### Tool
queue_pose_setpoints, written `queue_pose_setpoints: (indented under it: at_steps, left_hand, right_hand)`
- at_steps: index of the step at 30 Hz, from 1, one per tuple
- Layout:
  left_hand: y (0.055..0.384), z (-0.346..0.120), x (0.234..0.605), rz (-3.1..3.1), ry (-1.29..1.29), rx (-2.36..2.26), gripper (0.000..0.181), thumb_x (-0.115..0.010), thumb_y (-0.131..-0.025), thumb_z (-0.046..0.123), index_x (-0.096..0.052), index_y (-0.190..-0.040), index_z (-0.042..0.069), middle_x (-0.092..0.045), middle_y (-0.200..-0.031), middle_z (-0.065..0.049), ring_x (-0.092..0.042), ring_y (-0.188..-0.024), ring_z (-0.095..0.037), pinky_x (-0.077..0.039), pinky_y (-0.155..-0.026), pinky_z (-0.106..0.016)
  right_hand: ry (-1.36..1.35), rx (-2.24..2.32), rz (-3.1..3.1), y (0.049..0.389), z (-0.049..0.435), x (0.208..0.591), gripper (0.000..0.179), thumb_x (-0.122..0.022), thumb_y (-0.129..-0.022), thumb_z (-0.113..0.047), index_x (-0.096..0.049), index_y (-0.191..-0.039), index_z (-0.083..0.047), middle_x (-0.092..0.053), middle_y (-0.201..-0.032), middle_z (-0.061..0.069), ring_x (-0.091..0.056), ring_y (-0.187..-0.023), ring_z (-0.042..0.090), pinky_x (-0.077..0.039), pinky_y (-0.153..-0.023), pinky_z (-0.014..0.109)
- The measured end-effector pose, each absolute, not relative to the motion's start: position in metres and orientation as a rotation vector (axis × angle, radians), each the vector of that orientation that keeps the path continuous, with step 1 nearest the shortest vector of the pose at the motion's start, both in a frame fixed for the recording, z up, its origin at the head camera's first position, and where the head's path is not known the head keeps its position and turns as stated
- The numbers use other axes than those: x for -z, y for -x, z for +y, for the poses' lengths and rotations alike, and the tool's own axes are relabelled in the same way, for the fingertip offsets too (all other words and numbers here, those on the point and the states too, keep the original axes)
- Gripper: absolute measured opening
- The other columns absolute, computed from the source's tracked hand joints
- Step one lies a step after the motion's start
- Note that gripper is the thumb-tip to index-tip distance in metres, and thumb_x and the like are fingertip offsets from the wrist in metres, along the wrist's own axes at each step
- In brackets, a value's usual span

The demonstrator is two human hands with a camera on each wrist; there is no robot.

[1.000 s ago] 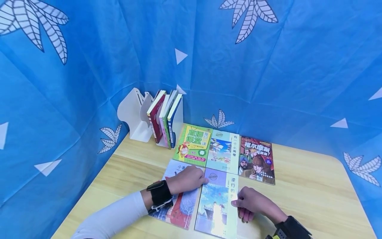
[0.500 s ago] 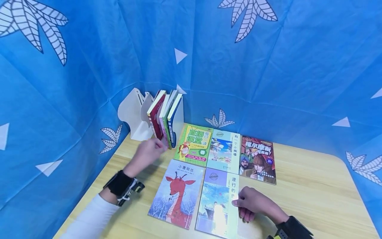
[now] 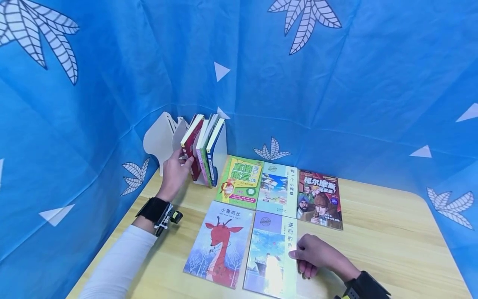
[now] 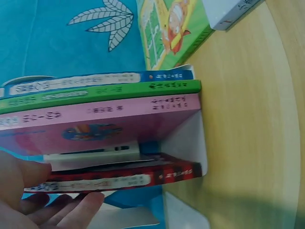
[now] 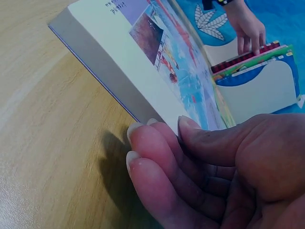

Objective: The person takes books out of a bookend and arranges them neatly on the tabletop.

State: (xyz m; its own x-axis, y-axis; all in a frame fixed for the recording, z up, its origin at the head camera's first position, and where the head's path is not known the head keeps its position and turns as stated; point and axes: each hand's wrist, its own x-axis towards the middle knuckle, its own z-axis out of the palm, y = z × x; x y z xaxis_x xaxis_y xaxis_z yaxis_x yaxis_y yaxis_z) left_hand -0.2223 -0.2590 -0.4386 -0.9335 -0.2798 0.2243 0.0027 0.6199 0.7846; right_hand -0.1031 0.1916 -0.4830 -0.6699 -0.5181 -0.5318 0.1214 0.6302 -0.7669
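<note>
My left hand [image 3: 174,174] reaches to the white bookend rack [image 3: 158,139] at the back left and pinches a red book [image 3: 191,143] standing in it. In the left wrist view the thumb is on one side of its red spine [image 4: 105,182] and the fingers are on the other. Pink, green and blue books [image 4: 100,102] stand beside it. At the front, my right hand [image 3: 315,255] pinches the right edge of a purple-and-blue book [image 3: 263,249] that lies face up, thumb on the cover and fingers underneath.
A deer book [image 3: 220,245] lies left of the purple-and-blue one. Behind are a green-and-yellow book [image 3: 240,180], a pale teal book [image 3: 276,189] and a dark red detective book [image 3: 320,199]. A blue curtain [image 3: 269,74] surrounds the wooden table [image 3: 381,232].
My left hand has left the deer book and the purple-and-blue book, moved back and left to the rack, and taken hold of the red book. The right hand stays put.
</note>
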Motion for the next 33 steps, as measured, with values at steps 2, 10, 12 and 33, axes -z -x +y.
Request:
queue_pose_setpoints:
  at_steps: [2, 10, 12, 33]
  left_hand:
    - [0.224, -0.259, 0.442, -2.51, -0.239, 1.199, 0.041, -0.064, -0.104, 0.018, -0.057, -0.138, -0.003, -0.067, -0.133, -0.029, -0.073, -0.113, -0.042, -0.063, -0.089, -0.052]
    - [0.224, -0.258, 0.45, -2.389, -0.231, 1.112, 0.028, -0.065, -0.103, 0.016, -0.069, -0.122, -0.003, -0.076, -0.116, -0.025, -0.076, -0.105, -0.039, -0.064, -0.084, -0.052]
    - [0.224, -0.259, 0.451, -2.357, -0.223, 1.071, 0.026, -0.066, -0.102, 0.015, -0.071, -0.119, -0.003, -0.076, -0.113, -0.025, -0.077, -0.102, -0.039, -0.064, -0.081, -0.052]
    - [0.184, -0.273, 0.412, -2.095, -0.157, 0.996, 0.028, -0.071, -0.097, 0.009, -0.071, -0.118, -0.01, -0.075, -0.111, -0.028, -0.077, -0.099, -0.041, -0.061, -0.083, -0.026]
  right_hand:
    - [0.303, 1.046, 2.075, 0.103, 0.191, 0.483, 0.036, -0.067, -0.101, -0.026, -0.066, -0.074, -0.002, -0.07, -0.061, 0.006, -0.064, -0.045, 0.009, -0.058, -0.045, 0.03]
    - [0.293, 1.018, 2.094, 0.103, 0.191, 0.483, 0.036, -0.068, -0.101, -0.027, -0.066, -0.074, -0.003, -0.07, -0.06, 0.006, -0.064, -0.046, 0.01, -0.058, -0.046, 0.031]
    - [0.296, 1.014, 2.101, 0.104, 0.19, 0.484, 0.036, -0.068, -0.101, -0.027, -0.067, -0.074, -0.003, -0.07, -0.06, 0.005, -0.064, -0.046, 0.01, -0.058, -0.046, 0.031]
    - [0.263, 1.049, 2.096, 0.101, 0.186, 0.481, 0.034, -0.067, -0.101, -0.024, -0.067, -0.075, -0.002, -0.07, -0.061, 0.007, -0.065, -0.046, 0.011, -0.059, -0.047, 0.033]
